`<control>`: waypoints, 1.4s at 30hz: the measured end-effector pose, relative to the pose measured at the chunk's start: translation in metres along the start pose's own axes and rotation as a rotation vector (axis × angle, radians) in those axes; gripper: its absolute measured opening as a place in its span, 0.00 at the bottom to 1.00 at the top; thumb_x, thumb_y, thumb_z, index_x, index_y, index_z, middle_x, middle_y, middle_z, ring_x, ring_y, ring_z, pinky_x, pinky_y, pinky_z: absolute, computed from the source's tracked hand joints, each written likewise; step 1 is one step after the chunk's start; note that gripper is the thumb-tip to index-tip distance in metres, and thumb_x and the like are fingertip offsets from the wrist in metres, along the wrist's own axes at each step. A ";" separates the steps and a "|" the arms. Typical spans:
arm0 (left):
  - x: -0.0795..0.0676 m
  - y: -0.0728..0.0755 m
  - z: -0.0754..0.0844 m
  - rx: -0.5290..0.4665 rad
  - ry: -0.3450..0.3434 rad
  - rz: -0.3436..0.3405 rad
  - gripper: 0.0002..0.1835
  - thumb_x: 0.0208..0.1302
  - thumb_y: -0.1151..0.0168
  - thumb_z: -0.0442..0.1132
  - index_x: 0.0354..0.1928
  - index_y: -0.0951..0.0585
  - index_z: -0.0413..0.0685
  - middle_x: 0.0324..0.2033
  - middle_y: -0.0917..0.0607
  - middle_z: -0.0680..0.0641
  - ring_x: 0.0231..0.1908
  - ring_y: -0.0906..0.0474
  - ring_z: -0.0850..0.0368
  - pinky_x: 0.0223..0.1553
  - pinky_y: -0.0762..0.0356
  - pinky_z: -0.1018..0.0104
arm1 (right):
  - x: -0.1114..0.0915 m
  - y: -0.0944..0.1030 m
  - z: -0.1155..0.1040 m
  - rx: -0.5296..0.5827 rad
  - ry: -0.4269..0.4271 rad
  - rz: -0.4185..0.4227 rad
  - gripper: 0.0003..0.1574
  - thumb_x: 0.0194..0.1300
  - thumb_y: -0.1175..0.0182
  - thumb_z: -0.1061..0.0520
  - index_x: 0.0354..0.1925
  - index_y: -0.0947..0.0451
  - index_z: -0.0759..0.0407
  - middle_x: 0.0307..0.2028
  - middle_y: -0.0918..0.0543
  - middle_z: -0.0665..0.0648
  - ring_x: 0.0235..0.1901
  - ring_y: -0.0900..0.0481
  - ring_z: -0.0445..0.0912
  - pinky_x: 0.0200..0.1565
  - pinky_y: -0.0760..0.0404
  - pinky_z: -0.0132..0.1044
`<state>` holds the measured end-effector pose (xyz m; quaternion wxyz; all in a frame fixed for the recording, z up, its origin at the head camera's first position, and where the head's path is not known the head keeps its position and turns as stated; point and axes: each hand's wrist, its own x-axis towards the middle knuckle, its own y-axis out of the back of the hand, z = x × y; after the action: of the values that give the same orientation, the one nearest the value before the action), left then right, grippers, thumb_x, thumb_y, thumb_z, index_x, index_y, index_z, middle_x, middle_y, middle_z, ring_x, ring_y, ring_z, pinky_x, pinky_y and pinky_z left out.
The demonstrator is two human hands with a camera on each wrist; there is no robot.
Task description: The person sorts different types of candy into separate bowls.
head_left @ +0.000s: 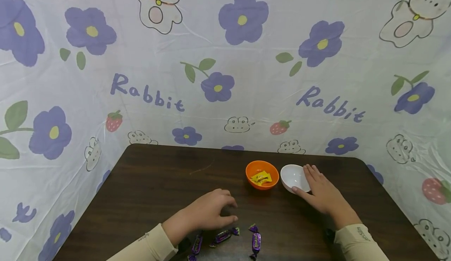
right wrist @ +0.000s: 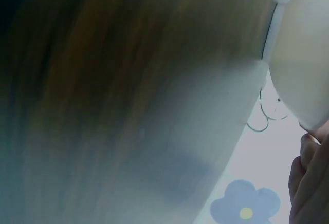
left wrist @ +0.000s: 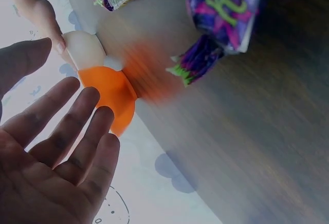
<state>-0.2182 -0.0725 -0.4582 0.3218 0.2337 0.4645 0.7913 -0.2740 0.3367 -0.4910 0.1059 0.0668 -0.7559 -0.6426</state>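
Observation:
My left hand (head_left: 210, 210) hovers over the table with its fingers loosely bent and nothing in them; the left wrist view shows its palm (left wrist: 49, 167) and spread fingers. Below and beside it lie three purple-wrapped candies: one near the wrist (head_left: 197, 245), one under the thumb (head_left: 223, 236) and one farther right (head_left: 256, 242). With fingers along its right side and the thumb at its front rim, my right hand (head_left: 325, 192) holds a white bowl (head_left: 294, 176). No contents show inside that bowl. Beside it, an orange bowl (head_left: 249, 171) contains several yellow-wrapped candies (head_left: 261, 177).
The dark wooden table (head_left: 151, 182) has rounded far corners, and both bowls stand toward its far edge. A white cloth (head_left: 204, 30) printed with flowers and rabbits hangs behind and along the sides.

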 end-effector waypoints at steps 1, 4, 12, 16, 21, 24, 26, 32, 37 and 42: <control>0.000 0.000 0.000 0.003 0.001 -0.004 0.19 0.73 0.32 0.53 0.57 0.13 0.51 0.52 0.13 0.54 0.54 0.19 0.59 0.60 0.19 0.60 | -0.001 0.000 0.002 0.000 0.002 -0.005 0.67 0.73 0.51 0.21 0.82 0.50 0.71 0.82 0.46 0.73 0.82 0.49 0.69 0.79 0.47 0.64; -0.002 -0.001 0.000 0.000 0.006 -0.021 0.19 0.73 0.33 0.54 0.57 0.13 0.51 0.52 0.14 0.55 0.55 0.19 0.60 0.60 0.19 0.60 | -0.003 0.001 0.009 0.004 0.011 -0.020 0.66 0.74 0.51 0.21 0.82 0.51 0.71 0.82 0.47 0.73 0.82 0.50 0.69 0.79 0.47 0.65; -0.005 -0.002 -0.001 -0.027 0.006 -0.039 0.19 0.74 0.33 0.54 0.58 0.13 0.52 0.53 0.14 0.56 0.55 0.20 0.62 0.60 0.19 0.61 | -0.007 0.010 0.019 -0.051 0.056 -0.044 0.65 0.74 0.50 0.23 0.82 0.50 0.70 0.82 0.46 0.72 0.81 0.49 0.70 0.79 0.46 0.65; -0.006 -0.002 0.000 -0.029 0.003 -0.036 0.18 0.74 0.33 0.53 0.58 0.13 0.52 0.53 0.14 0.56 0.55 0.20 0.62 0.60 0.19 0.61 | -0.007 0.014 0.020 -0.056 0.072 -0.049 0.64 0.75 0.49 0.24 0.82 0.50 0.70 0.82 0.47 0.72 0.81 0.49 0.70 0.79 0.45 0.65; -0.007 -0.003 0.001 -0.033 0.004 -0.046 0.19 0.74 0.33 0.53 0.58 0.14 0.51 0.53 0.13 0.53 0.54 0.19 0.61 0.60 0.19 0.62 | -0.006 0.015 0.023 -0.055 0.091 -0.061 0.63 0.75 0.50 0.25 0.83 0.52 0.69 0.83 0.48 0.71 0.82 0.50 0.70 0.79 0.47 0.65; -0.007 -0.003 0.001 -0.040 0.002 -0.060 0.20 0.74 0.34 0.53 0.59 0.14 0.50 0.53 0.13 0.51 0.54 0.18 0.60 0.60 0.19 0.62 | -0.004 0.014 0.025 -0.057 0.102 -0.063 0.63 0.75 0.50 0.25 0.84 0.53 0.68 0.83 0.48 0.71 0.82 0.50 0.69 0.79 0.47 0.65; -0.008 -0.003 0.002 -0.047 -0.001 -0.074 0.20 0.74 0.34 0.53 0.59 0.14 0.50 0.53 0.13 0.51 0.54 0.17 0.59 0.60 0.18 0.63 | -0.003 0.014 0.026 -0.060 0.109 -0.063 0.63 0.75 0.50 0.25 0.84 0.53 0.68 0.83 0.48 0.70 0.82 0.50 0.69 0.79 0.47 0.65; -0.012 -0.002 0.003 -0.062 -0.007 -0.106 0.22 0.74 0.34 0.54 0.61 0.15 0.48 0.53 0.13 0.49 0.54 0.17 0.59 0.58 0.18 0.63 | -0.002 0.016 0.022 -0.066 0.126 -0.066 0.63 0.75 0.50 0.24 0.84 0.52 0.67 0.84 0.48 0.69 0.82 0.49 0.68 0.79 0.46 0.65; -0.016 -0.004 0.002 -0.046 0.002 -0.101 0.22 0.74 0.34 0.53 0.60 0.15 0.48 0.52 0.13 0.49 0.53 0.16 0.59 0.57 0.17 0.63 | 0.001 0.015 0.021 -0.064 0.125 -0.067 0.63 0.75 0.50 0.24 0.83 0.51 0.68 0.83 0.48 0.70 0.82 0.49 0.68 0.79 0.46 0.65; -0.020 -0.008 0.001 0.034 0.054 -0.064 0.22 0.72 0.33 0.56 0.57 0.13 0.49 0.47 0.13 0.51 0.42 0.19 0.64 0.45 0.18 0.66 | 0.001 0.012 0.020 -0.066 0.116 -0.071 0.64 0.74 0.50 0.23 0.83 0.50 0.68 0.83 0.47 0.70 0.82 0.49 0.68 0.79 0.45 0.65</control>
<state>-0.2010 -0.0834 -0.4663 0.3303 0.2025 0.4937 0.7785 -0.2800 0.3577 -0.4823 0.1290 0.1270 -0.7242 -0.6654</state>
